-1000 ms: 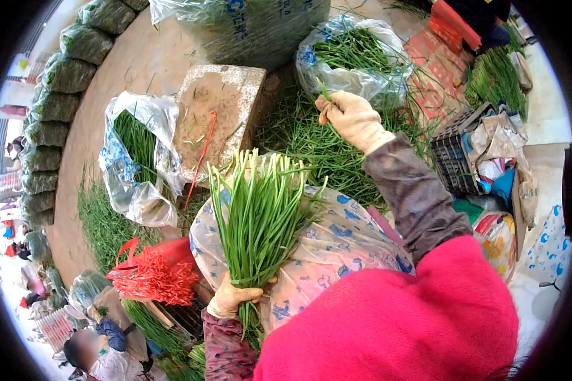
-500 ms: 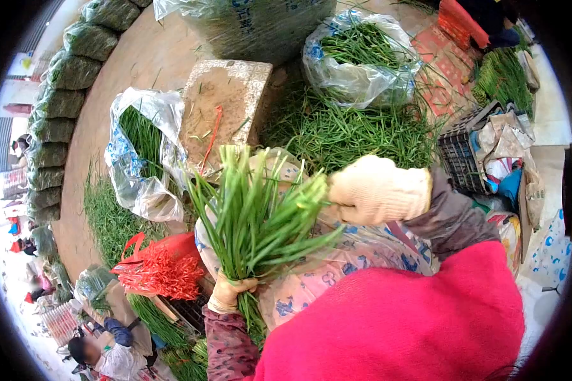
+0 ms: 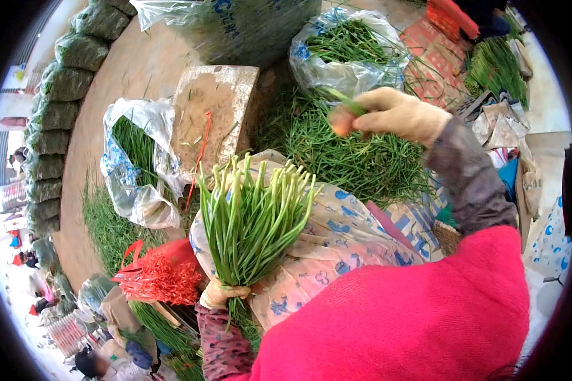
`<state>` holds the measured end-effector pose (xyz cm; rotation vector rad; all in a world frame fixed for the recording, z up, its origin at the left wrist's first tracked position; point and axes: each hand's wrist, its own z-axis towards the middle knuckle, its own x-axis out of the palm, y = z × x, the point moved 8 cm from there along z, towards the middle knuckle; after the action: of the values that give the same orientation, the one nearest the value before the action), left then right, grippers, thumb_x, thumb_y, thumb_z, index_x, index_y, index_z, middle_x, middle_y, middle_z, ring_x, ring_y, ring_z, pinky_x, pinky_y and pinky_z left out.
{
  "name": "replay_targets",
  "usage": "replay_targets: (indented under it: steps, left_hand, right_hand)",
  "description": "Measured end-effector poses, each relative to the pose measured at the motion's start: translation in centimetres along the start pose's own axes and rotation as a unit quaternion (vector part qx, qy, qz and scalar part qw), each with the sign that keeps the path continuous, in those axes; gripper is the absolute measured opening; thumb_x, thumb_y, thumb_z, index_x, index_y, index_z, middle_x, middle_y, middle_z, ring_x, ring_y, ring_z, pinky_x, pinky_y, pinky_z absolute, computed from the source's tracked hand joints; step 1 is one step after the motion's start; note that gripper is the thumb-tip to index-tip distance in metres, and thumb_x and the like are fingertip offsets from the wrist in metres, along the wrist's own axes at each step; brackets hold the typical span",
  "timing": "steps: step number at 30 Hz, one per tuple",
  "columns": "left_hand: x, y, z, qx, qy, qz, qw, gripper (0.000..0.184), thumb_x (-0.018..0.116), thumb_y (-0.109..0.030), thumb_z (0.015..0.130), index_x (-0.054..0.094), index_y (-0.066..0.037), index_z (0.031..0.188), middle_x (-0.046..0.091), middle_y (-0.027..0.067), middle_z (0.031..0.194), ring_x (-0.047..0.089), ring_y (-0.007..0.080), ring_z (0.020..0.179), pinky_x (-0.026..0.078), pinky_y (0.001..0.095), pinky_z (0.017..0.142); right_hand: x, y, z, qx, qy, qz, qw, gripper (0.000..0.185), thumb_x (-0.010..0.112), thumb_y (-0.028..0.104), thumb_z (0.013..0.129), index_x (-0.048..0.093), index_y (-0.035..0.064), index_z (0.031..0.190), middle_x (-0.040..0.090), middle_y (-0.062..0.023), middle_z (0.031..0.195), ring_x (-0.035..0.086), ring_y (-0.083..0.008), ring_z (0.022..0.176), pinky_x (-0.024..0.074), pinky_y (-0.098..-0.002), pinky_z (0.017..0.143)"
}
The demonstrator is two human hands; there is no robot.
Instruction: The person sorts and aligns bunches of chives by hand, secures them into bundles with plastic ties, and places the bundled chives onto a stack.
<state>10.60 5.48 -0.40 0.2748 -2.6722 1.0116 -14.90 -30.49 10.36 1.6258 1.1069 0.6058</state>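
My left hand [image 3: 224,293], in a pale work glove, is wrapped round a bunch of chives [image 3: 254,219] near its lower end. The bunch stands up above my lap, its pale cut ends fanned out at the top. My right hand [image 3: 388,117], also gloved, is raised over a loose heap of chives [image 3: 356,152], apart from the bunch. Its fingers are closed on a short green stalk [image 3: 342,100], blurred by motion. The fingertips look orange. A patterned plastic apron [image 3: 337,254] covers my lap.
A worn board-topped stool [image 3: 210,108] with a red tie on it stands ahead. Plastic bags of chives [image 3: 133,146] flank it. Bundled red ties [image 3: 162,276] lie by my left arm. Stacked full bags [image 3: 57,120] line the left. Another person [image 3: 111,362] sits at lower left.
My right hand has moved up and away from the bunch, to above the heap. The left hand keeps its hold on the bunch, which now shows more fully.
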Motion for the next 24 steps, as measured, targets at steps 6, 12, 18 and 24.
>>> replay_targets:
  steps: [6, 12, 18, 24]
  left_hand:
    - [-1.0, 2.3, 1.0, -0.054, 0.021, -0.179, 0.982, 0.033, 0.070, 0.011, 0.073, 0.055, 0.006, 0.102, 0.062, 0.0170, 0.079, 0.059, 0.0240, 0.061, 0.048, 0.0350, 0.052]
    - [0.5, 0.3, 0.4, -0.037, -0.004, -0.158, 0.987, 0.037, 0.071, 0.012, 0.069, 0.056, 0.005, 0.102, 0.058, 0.0126, 0.076, 0.054, 0.0194, 0.058, 0.043, 0.0311, 0.049]
    - [-0.8, 1.7, 0.7, -0.029, 0.051, -0.138, 0.989, 0.038, 0.073, 0.001, 0.071, 0.056, 0.004, 0.105, 0.056, 0.0096, 0.075, 0.047, 0.0170, 0.055, 0.039, 0.0304, 0.048]
    - [0.2, 0.2, 0.7, 0.040, 0.059, -0.185, 0.980, 0.056, 0.074, -0.010, 0.069, 0.051, 0.008, 0.117, 0.053, 0.0091, 0.064, 0.042, 0.0158, 0.047, 0.031, 0.0285, 0.045]
  right_hand:
    - [8.7, -0.6, 7.0, -0.071, 0.180, -0.276, 0.941, 0.069, 0.075, 0.021, 0.069, 0.050, 0.0145, 0.133, 0.033, -0.0141, 0.149, 0.037, -0.0311, 0.134, 0.0354, -0.0379, 0.107]
    - [13.9, -2.9, 11.4, -0.003, 0.171, -0.203, 0.964, 0.032, 0.062, 0.027, 0.086, 0.063, 0.0078, 0.112, 0.068, -0.0082, 0.097, 0.063, -0.0202, 0.083, 0.0512, -0.0335, 0.078]
    - [5.8, -4.0, 10.7, 0.039, -0.064, 0.034, 0.997, 0.028, 0.051, 0.028, 0.093, 0.066, 0.0044, 0.095, 0.067, -0.0031, 0.090, 0.061, -0.0139, 0.078, 0.0511, -0.0271, 0.068]
    - [-2.0, -8.6, 8.1, 0.080, -0.241, 0.263, 0.931, 0.024, 0.052, 0.025, 0.095, 0.064, 0.0047, 0.099, 0.055, 0.0027, 0.071, 0.036, -0.0043, 0.046, 0.0287, -0.0202, 0.039]
